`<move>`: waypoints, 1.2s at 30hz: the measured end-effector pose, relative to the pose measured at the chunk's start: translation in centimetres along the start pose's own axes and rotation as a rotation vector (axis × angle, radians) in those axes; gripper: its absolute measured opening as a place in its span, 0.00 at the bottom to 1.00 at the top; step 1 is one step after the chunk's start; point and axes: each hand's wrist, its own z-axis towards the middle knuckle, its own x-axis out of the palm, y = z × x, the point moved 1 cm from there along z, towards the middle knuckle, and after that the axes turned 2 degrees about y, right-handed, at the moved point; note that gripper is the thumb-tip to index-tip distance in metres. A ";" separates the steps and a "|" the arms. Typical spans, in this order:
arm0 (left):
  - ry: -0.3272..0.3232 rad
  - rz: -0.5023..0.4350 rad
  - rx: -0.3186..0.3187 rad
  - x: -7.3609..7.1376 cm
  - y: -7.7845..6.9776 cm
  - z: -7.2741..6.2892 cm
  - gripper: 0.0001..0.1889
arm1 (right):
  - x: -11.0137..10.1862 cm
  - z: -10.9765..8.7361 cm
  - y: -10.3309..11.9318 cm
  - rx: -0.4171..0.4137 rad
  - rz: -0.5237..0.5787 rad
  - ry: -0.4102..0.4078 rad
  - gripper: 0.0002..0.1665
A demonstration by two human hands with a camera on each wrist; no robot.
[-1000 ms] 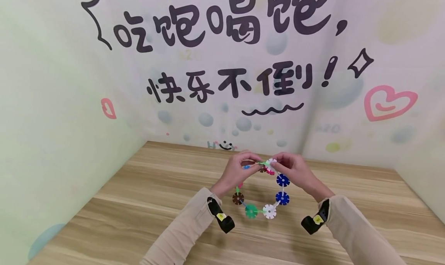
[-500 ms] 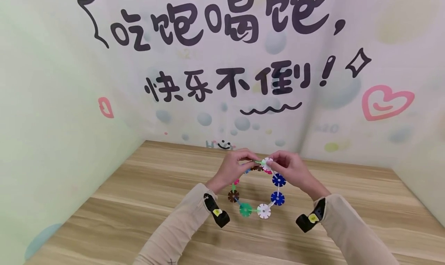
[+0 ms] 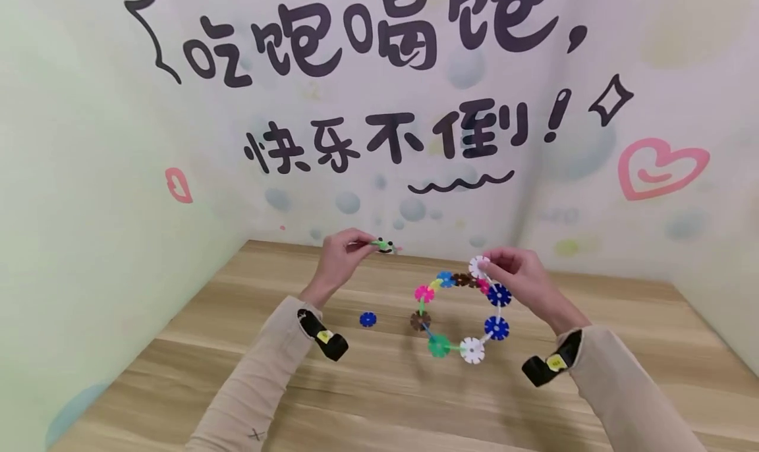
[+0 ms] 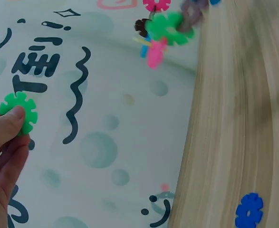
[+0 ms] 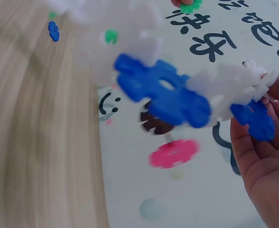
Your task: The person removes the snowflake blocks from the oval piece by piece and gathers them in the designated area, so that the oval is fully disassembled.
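Note:
My left hand [image 3: 339,259] pinches a green notched plastic disc [image 4: 19,113] between thumb and fingers, off to the left and above the table. At the right, my right hand [image 3: 524,277] pinches a white notched disc [image 3: 477,267], part of a chain of interlocked discs. That chain hangs in a loop, with blue discs [image 3: 497,328], a lower white disc [image 3: 472,350], a green-teal disc [image 3: 439,346], a brown disc [image 3: 420,321] and a pink disc [image 3: 423,294] among its pieces. Whether the loop is closed near the right fingers I cannot tell.
A loose blue disc [image 3: 367,319] lies on the wooden table [image 3: 332,399], between my left forearm and the chain. Printed fabric walls [image 3: 379,201] rise behind the table and along its sides.
My left hand has moved left, away from the chain, carrying the green disc. My right hand has shifted slightly right with the chain. The loose blue disc has come into sight.

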 end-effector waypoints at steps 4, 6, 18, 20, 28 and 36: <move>0.146 0.035 -0.128 -0.5 0.6 -0.5 0.08 | -0.1 0.3 0.2 -0.024 -0.007 0.022 0.18; 0.198 0.051 -0.193 -0.5 1.3 -1.1 0.09 | -0.1 0.1 0.0 -0.024 -0.001 0.015 0.17; 0.358 0.123 -0.376 -1.8 6.3 -4.7 0.09 | -0.3 -1.0 -0.9 0.002 -0.025 -0.012 0.18; 0.382 0.153 -0.394 -1.9 7.0 -5.2 0.08 | -0.3 -1.1 -0.9 0.000 -0.017 -0.016 0.18; 0.448 0.214 -0.444 -2.5 9.1 -7.0 0.08 | 0.2 -1.3 -0.7 0.007 -0.014 -0.003 0.17; 0.456 0.231 -0.409 -2.4 9.5 -7.4 0.09 | 0.6 -1.1 -1.1 -0.014 -0.027 0.019 0.15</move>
